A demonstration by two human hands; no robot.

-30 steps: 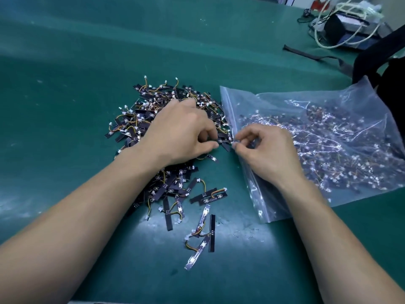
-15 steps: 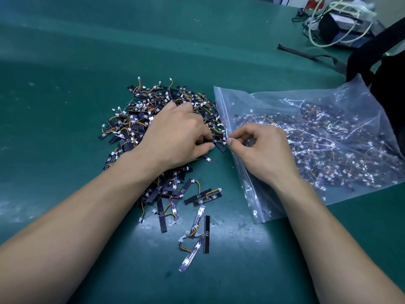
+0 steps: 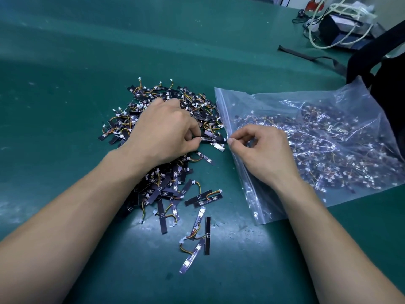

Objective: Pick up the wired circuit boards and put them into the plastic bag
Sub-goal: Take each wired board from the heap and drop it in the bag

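A pile of small black circuit boards (image 3: 166, 189) with orange and yellow wires and white plugs lies on the green table (image 3: 65, 73). My left hand (image 3: 166, 132) rests on top of the pile, its fingers curled around boards at the pile's right edge. Just to the right lies a clear plastic zip bag (image 3: 341, 102) holding many more boards. My right hand (image 3: 260, 150) lies on the bag and pinches its open left edge between thumb and forefinger, a short gap from my left fingertips.
A few loose boards (image 3: 197, 235) lie apart in front of the pile. At the far right corner stand a black box with white cables (image 3: 335, 29), a black strap (image 3: 306, 54) and a dark bag (image 3: 385, 62).
The view shifted slightly. My hands drew a little apart; the left fingers dug deeper into the pile's right edge while the right kept pinching the bag's edge.
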